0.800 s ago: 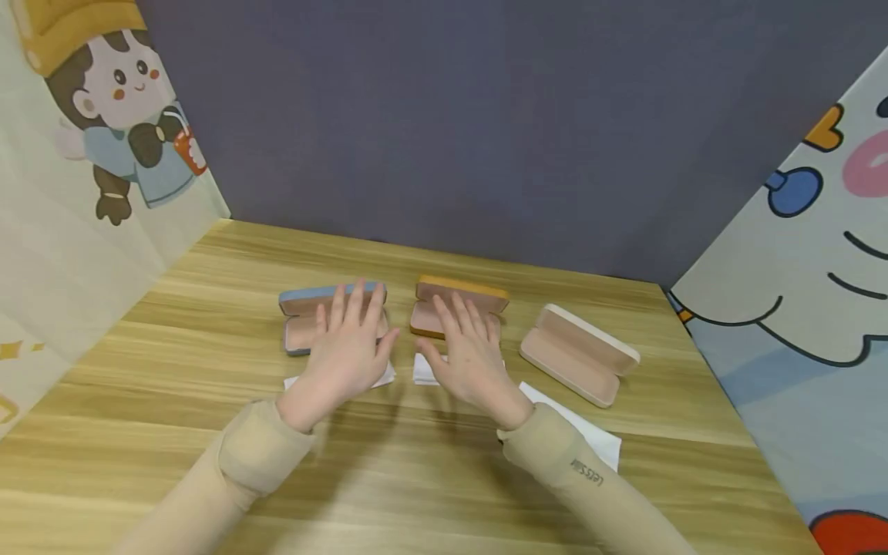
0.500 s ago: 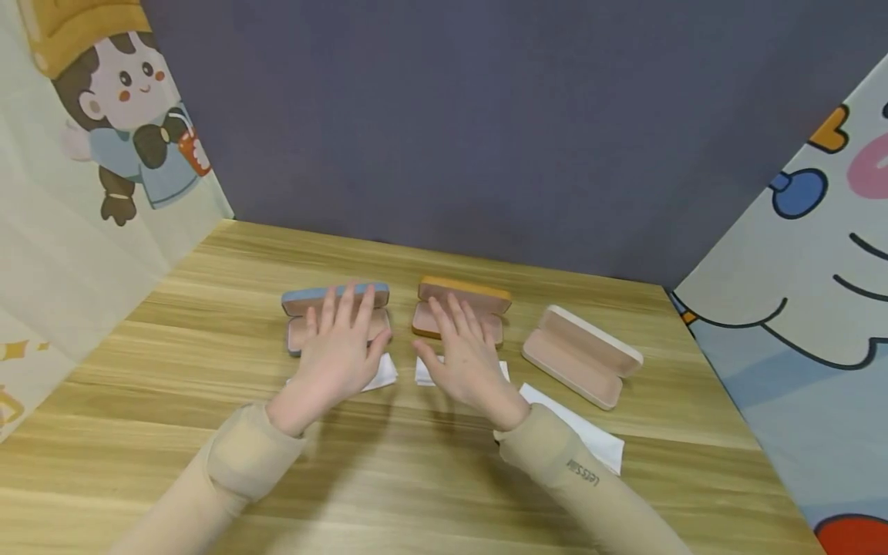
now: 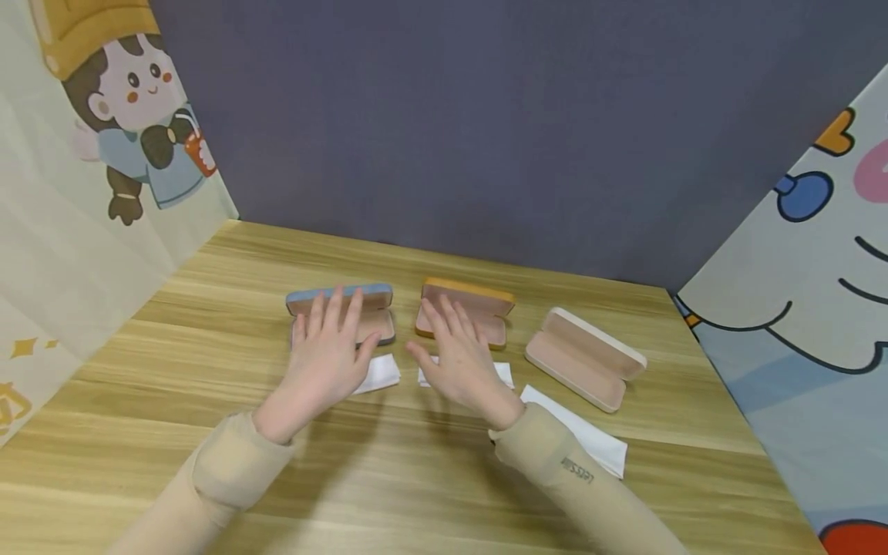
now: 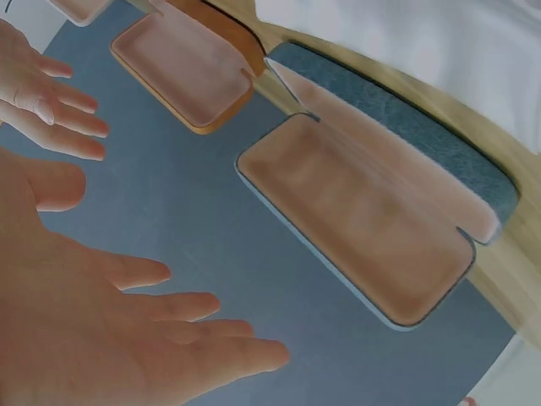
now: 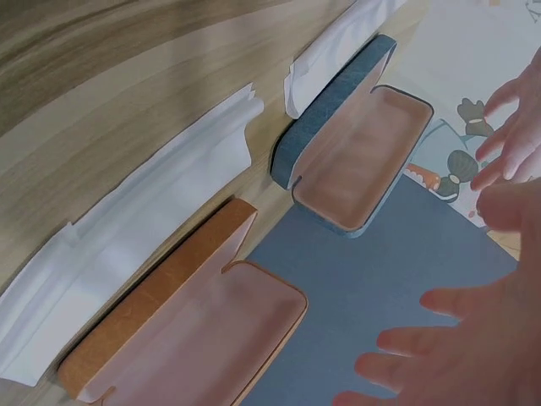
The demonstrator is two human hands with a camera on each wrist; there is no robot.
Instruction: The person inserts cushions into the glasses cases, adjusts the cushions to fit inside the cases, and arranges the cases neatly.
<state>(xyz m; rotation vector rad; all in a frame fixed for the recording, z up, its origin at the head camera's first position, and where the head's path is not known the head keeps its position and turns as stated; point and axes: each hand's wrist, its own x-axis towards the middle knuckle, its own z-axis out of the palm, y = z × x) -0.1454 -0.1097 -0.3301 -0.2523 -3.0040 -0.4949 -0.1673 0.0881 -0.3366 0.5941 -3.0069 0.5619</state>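
Note:
Three hinged glasses cases stand with lids raised and pink linings bare. My left hand [image 3: 321,364], fingers spread, is in front of the blue glasses case [image 3: 375,328] and hides part of it and of a folded white cloth [image 3: 378,375]. In the left wrist view that blue case [image 4: 363,220] lies apart from the fingertips. My right hand [image 3: 461,362] is also spread and holds nothing. It covers part of the orange glasses case [image 3: 479,299] and the white cloth [image 3: 503,375] before it. The right wrist view shows the orange case [image 5: 161,304] beside the hand.
To the right stands the white glasses case [image 3: 584,357], tilted on the wooden table [image 3: 388,478], with a larger white cloth [image 3: 584,433] in front of it. A dark grey panel [image 3: 458,131] rises behind the table. Printed cartoon sheets [image 3: 104,254] flank both sides.
My left hand has drawn back a little towards me and to the left, uncovering more of the blue case and its cloth. The right hand has barely shifted left. The head view has turned slightly.

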